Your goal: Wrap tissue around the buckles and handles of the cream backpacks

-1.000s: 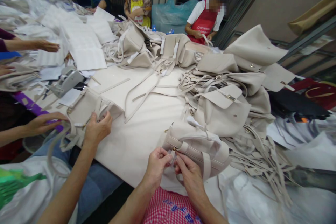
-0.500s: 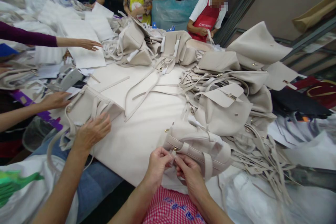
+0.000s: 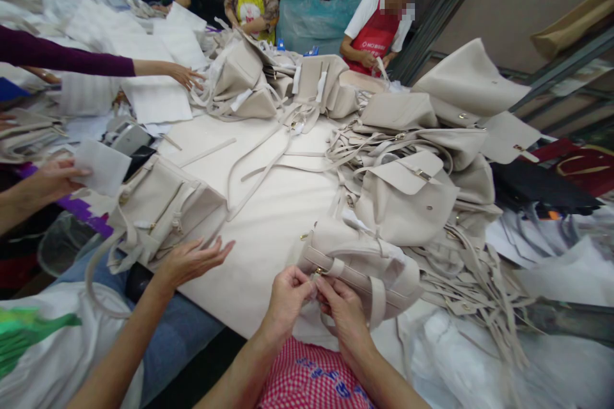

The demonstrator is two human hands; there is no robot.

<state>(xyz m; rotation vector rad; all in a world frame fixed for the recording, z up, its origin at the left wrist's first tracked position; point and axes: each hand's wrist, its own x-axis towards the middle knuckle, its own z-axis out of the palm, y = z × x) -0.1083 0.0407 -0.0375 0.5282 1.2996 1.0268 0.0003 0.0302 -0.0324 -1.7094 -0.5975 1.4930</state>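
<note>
A beige handbag (image 3: 364,268) lies on the table right in front of me, its handles and gold hardware facing up. My left hand (image 3: 289,297) is closed in a pinch at the bag's near left end. Beside it, my right hand (image 3: 344,310) pinches too, and the fingertips of both hands meet on a small whitish wrap (image 3: 314,291) just below a gold zipper fitting (image 3: 317,271). What lies inside the wrap is hidden by my fingers. A second beige bag with a flap (image 3: 407,195) rests just behind.
Beige bags and tangled straps (image 3: 480,294) pile along the right and far side. At left, a co-worker's open hand (image 3: 196,261) is near another beige bag (image 3: 167,198); their other hand holds a white sheet (image 3: 102,166). A purple-sleeved arm (image 3: 71,54) reaches across. Clear plastic (image 3: 451,351) lies at lower right.
The neighbouring co-worker's one hand has lifted a white sheet, and the other has moved right, off the bag. The purple-sleeved arm reaches further right. My hands have barely shifted.
</note>
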